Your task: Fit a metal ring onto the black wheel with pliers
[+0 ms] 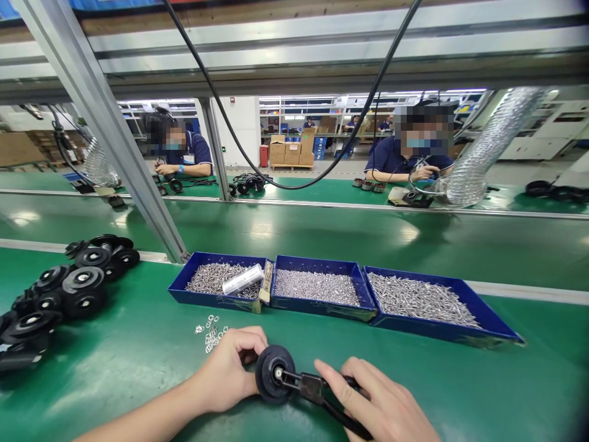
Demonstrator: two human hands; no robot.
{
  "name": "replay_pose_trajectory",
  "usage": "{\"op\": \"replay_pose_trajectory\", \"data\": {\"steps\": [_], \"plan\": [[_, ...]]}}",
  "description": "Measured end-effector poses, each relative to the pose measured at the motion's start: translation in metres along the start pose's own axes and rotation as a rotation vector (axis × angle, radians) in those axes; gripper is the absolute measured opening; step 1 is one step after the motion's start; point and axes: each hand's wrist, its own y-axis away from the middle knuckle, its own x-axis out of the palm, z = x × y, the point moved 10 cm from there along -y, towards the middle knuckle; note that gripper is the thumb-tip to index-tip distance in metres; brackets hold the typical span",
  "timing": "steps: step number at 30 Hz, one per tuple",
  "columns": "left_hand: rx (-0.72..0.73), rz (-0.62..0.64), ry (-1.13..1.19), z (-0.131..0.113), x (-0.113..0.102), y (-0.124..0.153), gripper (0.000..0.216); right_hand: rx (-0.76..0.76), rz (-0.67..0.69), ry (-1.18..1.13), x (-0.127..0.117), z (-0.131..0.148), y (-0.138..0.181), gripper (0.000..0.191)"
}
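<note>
Pliers (317,393) sit clenched in my right hand (381,405), their tips at the hub of a black wheel (275,373) that my left hand (230,374) pinches by its rim, low on the green table (138,356) before me. It looks stiff and light (smooth plastic, likely slippery), so the rim seems the safest hold. Loose clips (211,334) lie just beside my left hand; blue trays (322,288) bound the far side, with open room rightward.

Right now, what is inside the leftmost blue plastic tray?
The leftmost blue plastic tray holds a heap of small silver screws, with a clear plastic tube lying on top. The screws under the tube and the tray's floor are covered.
</note>
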Motion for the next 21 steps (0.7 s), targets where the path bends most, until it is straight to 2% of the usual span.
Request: {"op": "replay_pose_trajectory", "data": {"steps": [6, 10, 14, 16, 18, 21], "plan": [[0.014, 0.025, 0.01, 0.001, 0.005, 0.002, 0.03, 0.026, 0.065, -0.029, 0.009, -0.004, 0.003, 0.091], [0.043, 0.038, -0.072, -0.008, 0.002, 0.002, 0.021, 0.033, 0.033, -0.074, 0.001, -0.005, 0.0, 0.083], [0.161, 0.248, -0.189, -0.03, 0.016, 0.002, 0.012, 0.018, 0.014, -0.088, -0.006, -0.005, -0.006, 0.078], [0.186, 0.293, -0.207, -0.034, 0.02, 0.003, 0.023, 0.013, 0.016, -0.09, -0.006, -0.004, -0.007, 0.077], [0.162, 0.243, -0.221, -0.029, 0.018, 0.003, 0.029, 0.017, 0.012, -0.095, -0.005, -0.004, -0.006, 0.075], [0.057, 0.117, -0.22, -0.012, 0.01, 0.002, 0.021, 0.038, 0.0, -0.107, -0.002, -0.004, -0.003, 0.072]]}}
